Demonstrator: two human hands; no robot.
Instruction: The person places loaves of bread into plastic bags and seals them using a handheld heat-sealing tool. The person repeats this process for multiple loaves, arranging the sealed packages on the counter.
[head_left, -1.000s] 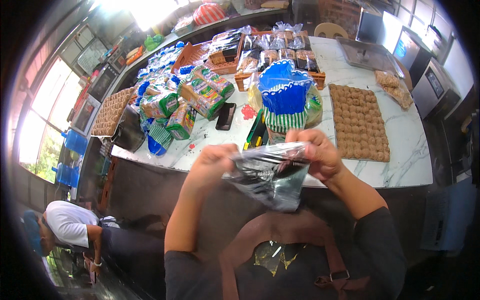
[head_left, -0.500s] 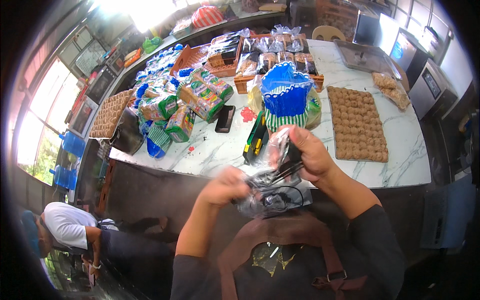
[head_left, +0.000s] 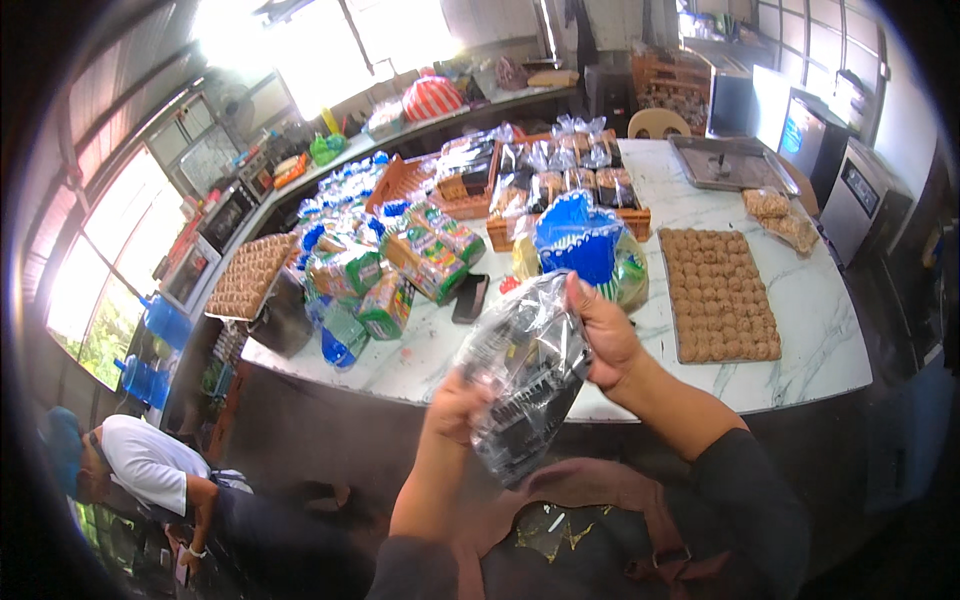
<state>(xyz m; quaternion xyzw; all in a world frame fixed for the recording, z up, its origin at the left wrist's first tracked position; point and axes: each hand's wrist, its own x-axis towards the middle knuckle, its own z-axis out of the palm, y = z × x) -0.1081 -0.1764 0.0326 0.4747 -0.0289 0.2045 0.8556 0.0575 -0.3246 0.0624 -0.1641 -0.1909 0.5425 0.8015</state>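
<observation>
Between my hands is a clear plastic bag (head_left: 535,365) with black print, stretched over the table's near edge; it looks flat, and its open end is hard to make out. My left hand (head_left: 460,405) grips its lower left side with fingers curled. At the upper right corner, my right hand (head_left: 606,335) pinches the bag with the thumb on top. Just beyond stands a bundle of blue and white printed bags (head_left: 577,240). A dark phone (head_left: 470,298) lies left of it, beside green-wrapped bread loaves (head_left: 385,303).
On the white marbled table (head_left: 815,345) sits a tray of brown rolls (head_left: 718,295) at right. Orange crates (head_left: 500,235) of bagged bread stand behind. Another roll tray (head_left: 250,275) rests on a pot at left. A person in a white shirt (head_left: 150,465) bends over at lower left.
The plastic bag, crumpled and blurred before, is now spread out between my hands. My hands have shifted slightly, and the whole view has tilted upward.
</observation>
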